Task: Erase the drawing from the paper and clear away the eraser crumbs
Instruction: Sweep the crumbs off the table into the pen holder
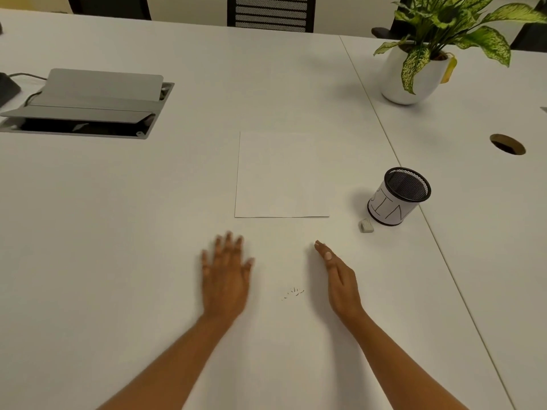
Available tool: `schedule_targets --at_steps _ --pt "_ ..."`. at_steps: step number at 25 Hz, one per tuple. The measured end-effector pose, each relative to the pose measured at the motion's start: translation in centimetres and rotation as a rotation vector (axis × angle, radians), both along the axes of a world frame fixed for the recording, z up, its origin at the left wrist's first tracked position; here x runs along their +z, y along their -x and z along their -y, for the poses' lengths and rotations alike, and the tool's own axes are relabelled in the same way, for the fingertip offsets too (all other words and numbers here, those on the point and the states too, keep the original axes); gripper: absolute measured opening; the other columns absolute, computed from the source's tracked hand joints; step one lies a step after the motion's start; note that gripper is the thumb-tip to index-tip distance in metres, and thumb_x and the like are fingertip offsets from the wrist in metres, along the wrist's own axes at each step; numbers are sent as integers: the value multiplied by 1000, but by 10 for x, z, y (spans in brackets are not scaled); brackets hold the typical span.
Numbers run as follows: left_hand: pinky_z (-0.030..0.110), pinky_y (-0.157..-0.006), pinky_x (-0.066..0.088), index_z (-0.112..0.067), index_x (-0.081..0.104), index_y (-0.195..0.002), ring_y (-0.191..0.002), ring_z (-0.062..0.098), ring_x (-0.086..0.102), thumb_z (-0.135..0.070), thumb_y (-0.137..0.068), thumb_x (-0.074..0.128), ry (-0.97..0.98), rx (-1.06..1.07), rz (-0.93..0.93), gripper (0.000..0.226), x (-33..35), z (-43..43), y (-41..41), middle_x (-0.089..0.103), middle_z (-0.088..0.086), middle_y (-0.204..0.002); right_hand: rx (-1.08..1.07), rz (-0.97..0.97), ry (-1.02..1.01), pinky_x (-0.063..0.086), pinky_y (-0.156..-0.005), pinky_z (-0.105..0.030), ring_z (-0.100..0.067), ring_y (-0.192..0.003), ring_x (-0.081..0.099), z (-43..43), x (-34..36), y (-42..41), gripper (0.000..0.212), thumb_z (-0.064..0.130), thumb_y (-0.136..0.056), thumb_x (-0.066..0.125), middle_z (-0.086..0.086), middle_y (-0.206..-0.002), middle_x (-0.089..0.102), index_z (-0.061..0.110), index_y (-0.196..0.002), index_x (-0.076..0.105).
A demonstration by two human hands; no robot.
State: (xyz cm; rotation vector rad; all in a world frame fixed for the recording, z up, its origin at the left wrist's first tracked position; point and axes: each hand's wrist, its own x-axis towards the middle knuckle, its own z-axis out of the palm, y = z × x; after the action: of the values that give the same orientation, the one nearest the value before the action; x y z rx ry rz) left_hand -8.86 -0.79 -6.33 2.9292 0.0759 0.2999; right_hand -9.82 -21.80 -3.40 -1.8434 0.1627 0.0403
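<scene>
The paper [281, 176] looks blank, so crumb-clearing is in hand. The crumbs [293, 293] lie at its 6 o'clock, between the left hand [226, 279] (flat, fingers spread) and the right hand [340, 279], edge-on with fingers straight, both empty. The next move probably calls for a gathering sweep.

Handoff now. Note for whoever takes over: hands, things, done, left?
Left hand: open, palm down, empty. Right hand: open, on its edge, empty.
Paper looks blank. Eraser lies beside the mesh cup, right of the paper.
Crumbs: small cluster on the table between the hands, off the paper.
Done: erasing, apparently. Left: clear the crumbs from the table.
</scene>
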Motion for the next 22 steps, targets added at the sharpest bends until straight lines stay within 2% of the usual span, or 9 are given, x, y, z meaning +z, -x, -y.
schedule_targets --at_steps 2,4,7,11,14,16,18,20,22 --pt "55 -108 16 -6 45 -133 -132 33 36 -52 -93 4 -3 138 -113 74 -3 -30 0 42 17 -141 25 31 177 22 -109 -17 0 -133 31 -4 -8 1 38 31 -99 27 19 -135 40 24 -131 46" --pt "59 -106 20 -4 43 -134 -131 39 36 -54 -92 3 -33 180 -137 77 -7 -28 8 41 21 -140 33 44 248 20 -110 -19 1 -133 29 -6 -11 1 42 38 -96 25 22 -135 36 28 -132 43" --pt "49 -109 13 -4 50 -130 -126 41 41 -51 -95 4 8 63 -149 74 -3 17 28 45 22 -137 32 51 248 21 -110 -20 1 -133 31 -5 -11 1 50 43 -90 21 21 -134 39 28 -132 43" --pt "37 -109 7 -19 39 -137 -136 20 27 -51 -97 12 175 -252 -96 58 3 69 54 37 4 -145 10 72 226 26 -112 -25 -4 -131 36 -4 -12 0 50 40 -90 21 12 -136 45 25 -131 45" --pt "37 -109 7 -19 43 -133 -135 17 26 -50 -96 13 199 -216 1 57 8 41 24 41 3 -143 -6 76 147 27 -112 -27 -3 -130 38 -2 -14 0 48 37 -91 23 11 -135 47 23 -129 48" --pt "45 -109 16 -10 46 -131 -133 27 34 -50 -95 10 97 9 30 65 6 4 -3 45 13 -140 -17 73 98 28 -111 -24 -2 -129 39 -1 -14 0 46 36 -91 25 10 -135 48 23 -128 49" --pt "51 -113 12 -4 29 -141 -140 30 21 -53 -94 12 23 173 -140 70 5 -26 -19 27 17 -149 -43 78 54 30 -107 -15 2 -126 41 -1 -13 1 40 30 -95 29 9 -134 49 21 -128 50" --pt "52 -112 11 -1 26 -142 -139 36 19 -58 -90 5 9 193 -203 79 0 -25 -20 23 22 -149 -72 86 18 29 -101 -3 11 -120 42 1 -12 1 35 22 -98 31 9 -132 50 20 -127 50" --pt "52 -109 22 0 41 -134 -130 44 34 -57 -91 1 -21 112 -216 82 1 -1 -7 38 28 -140 -84 89 -7 29 -97 1 20 -115 41 3 -12 0 37 26 -95 31 11 -129 50 19 -126 50"
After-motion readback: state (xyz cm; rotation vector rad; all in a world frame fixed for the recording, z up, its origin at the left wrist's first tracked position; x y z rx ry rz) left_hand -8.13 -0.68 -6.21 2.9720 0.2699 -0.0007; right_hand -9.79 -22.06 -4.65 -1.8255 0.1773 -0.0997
